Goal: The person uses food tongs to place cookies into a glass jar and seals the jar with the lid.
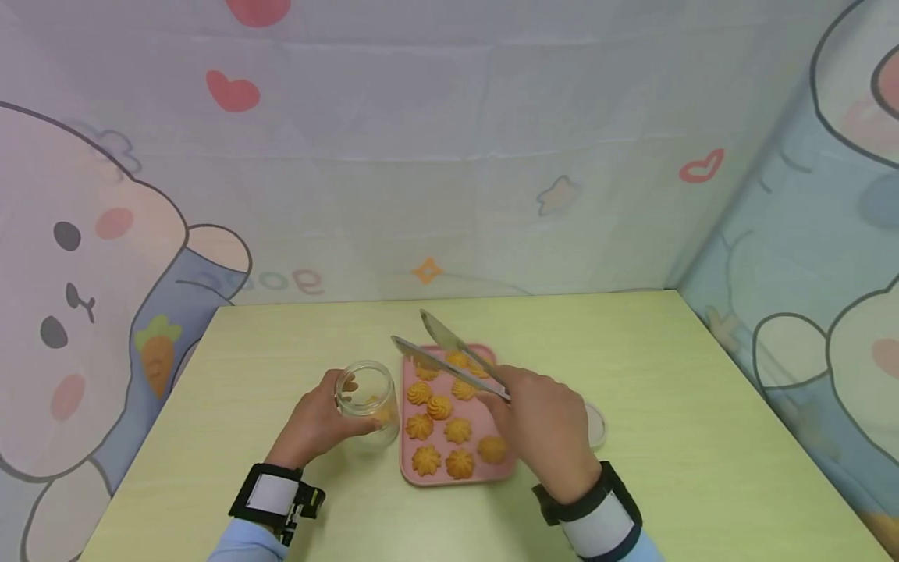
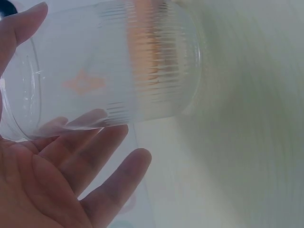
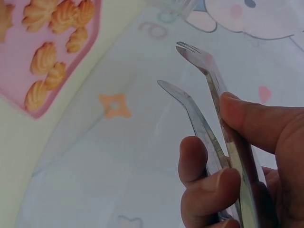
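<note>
My left hand [image 1: 319,421] grips a clear glass jar [image 1: 382,439], thumb on the near side and fingers round the far side. In the left wrist view the jar [image 2: 80,52] has a ribbed lower wall, with something orange-brown behind the ribs near its base. Metal tongs [image 3: 202,121] are in my right hand [image 1: 551,425], pinched between thumb and fingers. Their tips stand apart with nothing between them, overlapping the far end of a pink tray [image 1: 485,421] in the head view. Several golden piped cookies [image 1: 458,431] lie on that tray.
A round white lid [image 1: 596,425] lies right of the tray, partly hidden behind my right hand. The pale table [image 1: 702,437] meets a printed cloth backdrop [image 1: 393,156] at its back edge, with more printed cloth along both sides.
</note>
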`<control>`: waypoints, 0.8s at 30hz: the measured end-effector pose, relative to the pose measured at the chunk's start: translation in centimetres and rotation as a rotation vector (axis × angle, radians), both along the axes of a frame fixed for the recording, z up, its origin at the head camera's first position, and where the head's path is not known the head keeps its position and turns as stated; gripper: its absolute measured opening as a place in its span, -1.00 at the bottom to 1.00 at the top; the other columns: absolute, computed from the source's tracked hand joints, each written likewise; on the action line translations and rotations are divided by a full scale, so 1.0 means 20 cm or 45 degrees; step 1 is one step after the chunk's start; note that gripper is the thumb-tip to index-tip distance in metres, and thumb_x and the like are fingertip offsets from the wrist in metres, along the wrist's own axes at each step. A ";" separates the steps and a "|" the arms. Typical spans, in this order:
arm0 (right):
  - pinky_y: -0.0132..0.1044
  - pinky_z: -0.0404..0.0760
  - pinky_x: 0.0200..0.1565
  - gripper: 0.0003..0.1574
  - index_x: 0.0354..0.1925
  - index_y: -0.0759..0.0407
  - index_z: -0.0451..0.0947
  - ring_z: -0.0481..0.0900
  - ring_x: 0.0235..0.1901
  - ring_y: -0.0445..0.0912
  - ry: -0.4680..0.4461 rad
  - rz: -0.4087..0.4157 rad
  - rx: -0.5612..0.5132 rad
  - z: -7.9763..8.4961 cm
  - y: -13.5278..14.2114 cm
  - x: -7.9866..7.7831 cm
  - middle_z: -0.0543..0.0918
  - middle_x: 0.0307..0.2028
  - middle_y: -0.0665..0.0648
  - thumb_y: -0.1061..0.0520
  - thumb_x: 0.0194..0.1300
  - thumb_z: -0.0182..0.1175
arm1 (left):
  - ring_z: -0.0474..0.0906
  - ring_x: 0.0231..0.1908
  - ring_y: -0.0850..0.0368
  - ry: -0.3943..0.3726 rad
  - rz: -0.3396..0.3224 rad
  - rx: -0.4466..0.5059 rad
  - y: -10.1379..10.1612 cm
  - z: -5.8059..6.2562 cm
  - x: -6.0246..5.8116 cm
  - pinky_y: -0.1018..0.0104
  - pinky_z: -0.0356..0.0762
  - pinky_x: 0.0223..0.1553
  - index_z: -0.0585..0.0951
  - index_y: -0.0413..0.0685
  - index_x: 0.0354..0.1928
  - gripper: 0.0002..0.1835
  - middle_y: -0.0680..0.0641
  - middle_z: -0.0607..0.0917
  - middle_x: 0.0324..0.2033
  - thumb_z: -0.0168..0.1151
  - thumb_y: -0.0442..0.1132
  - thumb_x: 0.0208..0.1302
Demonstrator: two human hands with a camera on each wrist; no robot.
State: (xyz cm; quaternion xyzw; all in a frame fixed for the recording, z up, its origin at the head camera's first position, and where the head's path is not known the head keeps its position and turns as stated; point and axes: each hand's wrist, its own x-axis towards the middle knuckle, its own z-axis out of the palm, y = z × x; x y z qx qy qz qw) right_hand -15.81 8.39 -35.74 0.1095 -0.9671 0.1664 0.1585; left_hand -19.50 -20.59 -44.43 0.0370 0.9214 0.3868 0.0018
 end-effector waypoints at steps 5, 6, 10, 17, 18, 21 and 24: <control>-0.32 0.26 -0.82 -0.54 -0.15 0.13 0.70 0.40 -0.74 -0.13 0.008 -0.039 0.019 -0.04 0.06 -0.03 0.71 -0.55 0.10 -0.12 0.06 0.39 | 0.53 -0.04 -0.11 -0.009 0.001 0.009 0.00 0.00 0.00 -0.05 0.56 -0.15 0.35 -0.20 0.17 -0.06 -0.27 0.58 0.11 0.52 0.16 -0.22; -0.32 0.26 -0.82 -0.56 -0.17 0.14 0.70 0.39 -0.75 -0.13 0.006 -0.044 0.017 -0.05 0.07 -0.03 0.69 -0.57 0.10 -0.11 0.05 0.39 | 0.53 -0.04 -0.11 -0.012 0.001 0.011 0.00 0.00 0.00 -0.05 0.56 -0.15 0.35 -0.20 0.17 -0.06 -0.27 0.58 0.11 0.52 0.15 -0.22; -0.31 0.21 -0.84 -0.65 -0.31 0.16 0.68 0.33 -0.80 -0.13 -0.006 -0.061 0.012 -0.09 0.10 -0.05 0.58 -0.69 0.06 -0.08 0.05 0.40 | 0.53 -0.04 -0.11 -0.007 0.004 -0.004 0.00 0.00 0.00 -0.06 0.56 -0.14 0.35 -0.22 0.17 -0.07 -0.28 0.58 0.10 0.53 0.11 -0.21; -0.29 0.24 -0.82 -0.67 -0.39 0.17 0.66 0.35 -0.80 -0.11 -0.117 -0.096 0.060 -0.15 0.13 -0.06 0.50 -0.75 0.05 -0.08 0.09 0.36 | 0.53 -0.04 -0.12 -0.006 0.006 -0.009 0.00 0.00 0.00 -0.07 0.55 -0.13 0.35 -0.22 0.17 -0.09 -0.29 0.59 0.09 0.53 0.09 -0.20; -0.28 0.24 -0.82 -0.67 -0.42 0.16 0.65 0.35 -0.80 -0.11 -0.133 -0.103 0.065 -0.16 0.13 -0.07 0.49 -0.76 0.04 -0.09 0.09 0.36 | 0.53 -0.04 -0.12 -0.007 0.006 -0.007 0.00 0.00 0.00 -0.07 0.55 -0.14 0.35 -0.22 0.17 -0.08 -0.29 0.59 0.09 0.53 0.09 -0.20; -0.26 0.25 -0.82 -0.65 -0.47 0.13 0.63 0.36 -0.80 -0.10 -0.163 -0.115 0.090 -0.19 0.14 -0.07 0.48 -0.77 0.03 -0.13 0.08 0.35 | 0.52 -0.05 -0.11 -0.017 0.006 0.001 0.00 0.00 0.00 -0.05 0.55 -0.14 0.35 -0.21 0.17 -0.08 -0.28 0.58 0.09 0.53 0.09 -0.21; -0.26 0.25 -0.82 -0.63 -0.52 0.11 0.61 0.36 -0.81 -0.11 -0.169 -0.119 0.108 -0.22 0.15 -0.07 0.48 -0.78 0.02 -0.15 0.06 0.36 | 0.52 -0.05 -0.11 -0.021 0.003 0.003 0.00 0.01 0.00 -0.05 0.55 -0.14 0.36 -0.21 0.17 -0.08 -0.28 0.58 0.09 0.53 0.09 -0.21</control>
